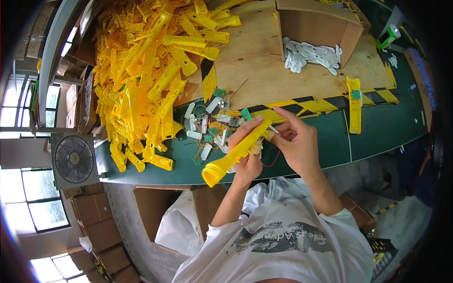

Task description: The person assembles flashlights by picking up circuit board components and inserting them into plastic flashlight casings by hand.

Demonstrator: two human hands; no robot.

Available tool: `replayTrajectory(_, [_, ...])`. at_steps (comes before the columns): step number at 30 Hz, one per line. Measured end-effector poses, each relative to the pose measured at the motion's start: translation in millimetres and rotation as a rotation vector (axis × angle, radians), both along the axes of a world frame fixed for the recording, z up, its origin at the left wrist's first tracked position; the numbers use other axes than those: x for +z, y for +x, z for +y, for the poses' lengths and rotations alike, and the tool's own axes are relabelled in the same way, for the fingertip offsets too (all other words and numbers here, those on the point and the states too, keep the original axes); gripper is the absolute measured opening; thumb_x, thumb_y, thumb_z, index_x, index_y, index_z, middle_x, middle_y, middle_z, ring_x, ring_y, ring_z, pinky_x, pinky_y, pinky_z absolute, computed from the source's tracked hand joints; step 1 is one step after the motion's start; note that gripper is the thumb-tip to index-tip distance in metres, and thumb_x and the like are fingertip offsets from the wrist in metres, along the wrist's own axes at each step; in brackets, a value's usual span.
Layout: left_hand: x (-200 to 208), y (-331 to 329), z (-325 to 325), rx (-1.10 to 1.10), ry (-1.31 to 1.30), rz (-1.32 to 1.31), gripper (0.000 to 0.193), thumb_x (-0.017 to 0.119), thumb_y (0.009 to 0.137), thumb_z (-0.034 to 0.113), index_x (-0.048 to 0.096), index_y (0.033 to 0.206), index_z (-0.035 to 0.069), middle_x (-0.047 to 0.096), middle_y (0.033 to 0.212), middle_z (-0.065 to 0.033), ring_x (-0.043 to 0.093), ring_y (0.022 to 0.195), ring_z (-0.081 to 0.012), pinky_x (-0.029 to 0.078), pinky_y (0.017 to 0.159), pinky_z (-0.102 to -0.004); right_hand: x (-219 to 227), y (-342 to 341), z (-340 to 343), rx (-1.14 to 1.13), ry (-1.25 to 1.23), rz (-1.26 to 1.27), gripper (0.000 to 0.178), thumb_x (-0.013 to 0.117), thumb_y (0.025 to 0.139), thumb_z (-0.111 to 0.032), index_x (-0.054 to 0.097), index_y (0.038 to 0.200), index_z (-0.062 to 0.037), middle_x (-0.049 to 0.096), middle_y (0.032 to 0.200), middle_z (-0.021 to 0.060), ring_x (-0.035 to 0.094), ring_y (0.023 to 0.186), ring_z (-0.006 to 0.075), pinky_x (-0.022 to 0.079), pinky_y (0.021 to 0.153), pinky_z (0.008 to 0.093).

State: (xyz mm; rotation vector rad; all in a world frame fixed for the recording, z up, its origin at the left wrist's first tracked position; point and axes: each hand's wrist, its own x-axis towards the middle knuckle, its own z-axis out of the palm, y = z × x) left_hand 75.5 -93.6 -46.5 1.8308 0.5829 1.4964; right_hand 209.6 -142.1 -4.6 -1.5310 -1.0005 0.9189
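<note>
A yellow plastic torch-shaped shell (232,159) with a flared round end is held above the near table edge in my left hand (247,166), whose fingers wrap round it. My right hand (300,145) is at the shell's narrow far end, index finger raised and the thumb and other fingers closed on a small pale part there. The exact part is mostly hidden by the fingers. A thin red wire (272,163) hangs below, between the hands. Just beyond my left hand lie several green circuit boards with white blocks (212,104) and wires.
A large heap of yellow shells (141,80) covers the left of the table. A tilted cardboard box (321,23) spills white pieces (309,55). One yellow shell with a circuit board (355,115) lies to the right. An open carton (155,207) stands below the table.
</note>
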Motion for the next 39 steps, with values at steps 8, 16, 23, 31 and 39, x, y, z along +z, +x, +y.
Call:
replayTrajectory(8, [17, -7, -20, -0.050, -0.746, -0.531, 0.033, 0.056, 0.101, 0.021, 0.047, 0.127, 0.002, 0.061, 0.117, -0.0170, 0.060, 0.115, -0.0315, 0.049, 0.099, -0.0435, -23, 10, -6, 0.267, 0.161, 0.426, 0.053, 0.080, 0.078, -0.004, 0.060, 0.127, 0.0037, 0.071, 0.106, 0.0101, 0.067, 0.091, 0.0112, 0.055, 0.082, 0.0243])
replayTrajectory(16, [19, -9, -19, -0.061, -0.667, -0.375, 0.029, 0.058, 0.099, 0.015, 0.055, 0.122, -0.004, 0.061, 0.126, -0.0190, 0.058, 0.118, -0.0263, 0.043, 0.105, -0.0416, -42, 10, -10, 0.265, 0.164, 0.615, 0.037, 0.076, 0.085, -0.006, 0.064, 0.118, 0.0070, 0.071, 0.104, 0.0133, 0.069, 0.093, 0.0146, 0.056, 0.084, 0.0266])
replayTrajectory(23, [9, -11, -18, 0.088, -0.484, -0.187, 0.024, 0.059, 0.097, 0.010, 0.060, 0.116, -0.005, 0.062, 0.120, -0.0182, 0.057, 0.118, -0.0262, 0.042, 0.104, -0.0396, -23, 3, -8, 0.188, 0.185, 0.246, 0.033, 0.070, 0.087, -0.005, 0.065, 0.118, 0.0048, 0.073, 0.099, 0.0143, 0.071, 0.090, 0.0143, 0.056, 0.080, 0.0276])
replayTrajectory(31, [12, -7, -33, 0.292, -0.242, 0.052, 0.027, 0.071, 0.087, 0.002, 0.062, 0.112, -0.004, 0.066, 0.112, -0.0157, 0.063, 0.107, -0.0221, 0.050, 0.091, -0.0339, -22, -4, -8, 0.097, 0.131, 0.090, 0.026, 0.068, 0.085, -0.002, 0.064, 0.111, 0.0040, 0.074, 0.090, 0.0132, 0.072, 0.082, 0.0152, 0.056, 0.072, 0.0265])
replayTrajectory(39, [12, -5, -26, 0.319, -0.301, 0.031, 0.027, 0.070, 0.085, -0.006, 0.059, 0.110, -0.010, 0.069, 0.105, -0.0182, 0.068, 0.095, -0.0197, 0.055, 0.086, -0.0322, -34, 5, -11, 0.037, -0.115, 0.187, 0.011, 0.071, 0.084, -0.003, 0.065, 0.090, 0.0035, 0.074, 0.088, 0.0125, 0.070, 0.076, 0.0114, 0.053, 0.066, 0.0233])
